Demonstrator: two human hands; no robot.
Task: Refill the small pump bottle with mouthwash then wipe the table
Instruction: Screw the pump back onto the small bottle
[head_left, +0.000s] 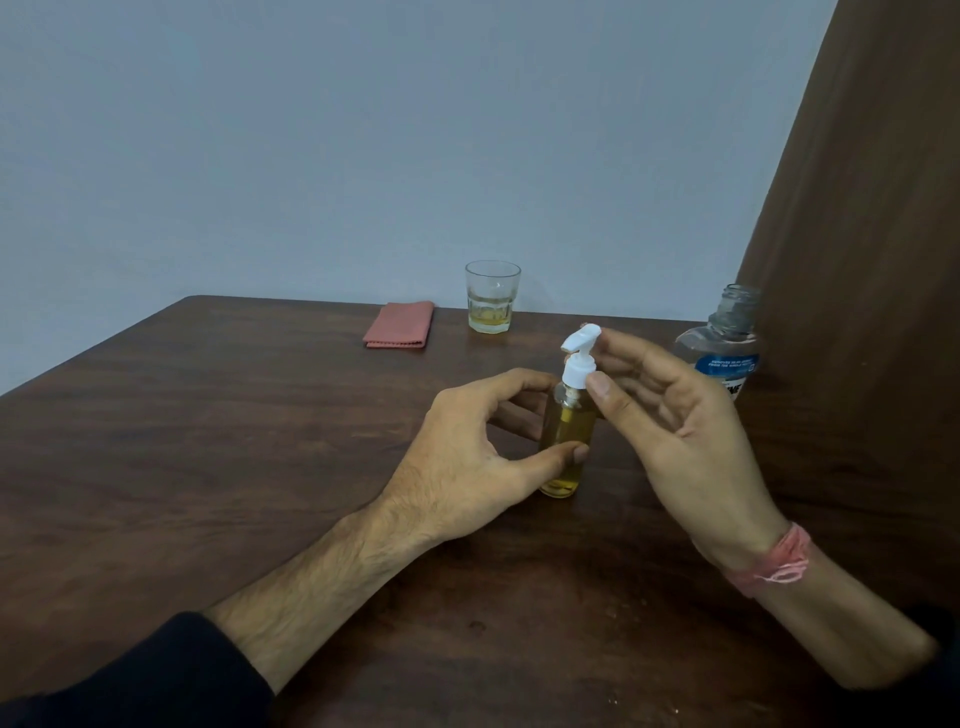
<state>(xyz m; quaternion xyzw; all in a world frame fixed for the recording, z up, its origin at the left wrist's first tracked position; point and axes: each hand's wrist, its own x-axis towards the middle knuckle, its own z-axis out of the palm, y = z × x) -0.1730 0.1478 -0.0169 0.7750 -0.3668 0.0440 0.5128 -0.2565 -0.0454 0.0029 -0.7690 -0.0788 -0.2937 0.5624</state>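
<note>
The small clear pump bottle stands upright on the wooden table, filled with yellow liquid. My left hand holds its body between thumb and fingers. My right hand pinches the white pump cap at the bottle's neck with thumb and fingertips. The large clear mouthwash bottle stands uncapped behind my right hand, partly hidden by it. A folded pink cloth lies near the table's far edge.
A drinking glass with a little yellow liquid stands at the far edge, right of the cloth. A brown curtain hangs at the right. A blue-grey wall rises behind the table.
</note>
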